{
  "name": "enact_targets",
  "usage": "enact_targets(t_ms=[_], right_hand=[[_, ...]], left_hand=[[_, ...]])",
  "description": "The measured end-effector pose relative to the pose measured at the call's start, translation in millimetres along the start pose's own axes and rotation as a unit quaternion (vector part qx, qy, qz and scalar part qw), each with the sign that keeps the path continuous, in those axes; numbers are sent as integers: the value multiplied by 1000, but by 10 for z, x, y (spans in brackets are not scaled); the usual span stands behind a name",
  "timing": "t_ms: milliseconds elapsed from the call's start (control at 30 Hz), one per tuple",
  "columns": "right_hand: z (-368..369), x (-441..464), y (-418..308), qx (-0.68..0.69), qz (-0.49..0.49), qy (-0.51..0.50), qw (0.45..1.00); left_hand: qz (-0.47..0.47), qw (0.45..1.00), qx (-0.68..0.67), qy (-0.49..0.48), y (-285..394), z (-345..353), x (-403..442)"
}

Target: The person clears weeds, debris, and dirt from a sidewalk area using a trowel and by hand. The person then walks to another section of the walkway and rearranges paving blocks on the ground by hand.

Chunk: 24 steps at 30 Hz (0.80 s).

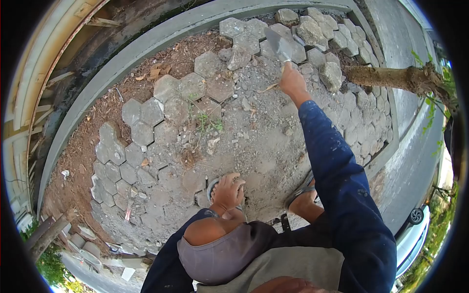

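Head view: the fingers of my right hand (pixel 294 85) are wrapped around the handle of the trowel (pixel 279 45), while my left hand (pixel 227 193) is low beside my left sandal (pixel 210 188), its fingers bent, though I cannot tell whether they grip anything. The trowel reaches out ahead of me, its blade over the paving blocks (pixel 246 43) near the far kerb (pixel 168 38). With loose grit (pixel 264 127) on my side of it, I judge a firm wrist and a low, even blade best.
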State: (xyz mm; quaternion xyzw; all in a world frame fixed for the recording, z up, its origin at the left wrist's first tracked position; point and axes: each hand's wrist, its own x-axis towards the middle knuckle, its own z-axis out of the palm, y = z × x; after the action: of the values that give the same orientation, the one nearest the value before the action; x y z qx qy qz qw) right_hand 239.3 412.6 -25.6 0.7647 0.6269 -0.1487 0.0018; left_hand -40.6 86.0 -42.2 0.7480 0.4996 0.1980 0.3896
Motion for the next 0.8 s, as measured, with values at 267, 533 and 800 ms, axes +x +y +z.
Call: enact_targets(t_ms=[267, 533, 800], right_hand=[[275, -993, -1138, 34, -179, -82, 980], [-97, -1167, -700, 105, -115, -72, 985], [137, -894, 352, -27, 50, 20, 998]], left_hand=[[-1, 1000, 8, -8, 4, 10, 2], [-1, 1000, 12, 4, 6, 9, 11], [0, 1000, 5, 11, -8, 13, 19]])
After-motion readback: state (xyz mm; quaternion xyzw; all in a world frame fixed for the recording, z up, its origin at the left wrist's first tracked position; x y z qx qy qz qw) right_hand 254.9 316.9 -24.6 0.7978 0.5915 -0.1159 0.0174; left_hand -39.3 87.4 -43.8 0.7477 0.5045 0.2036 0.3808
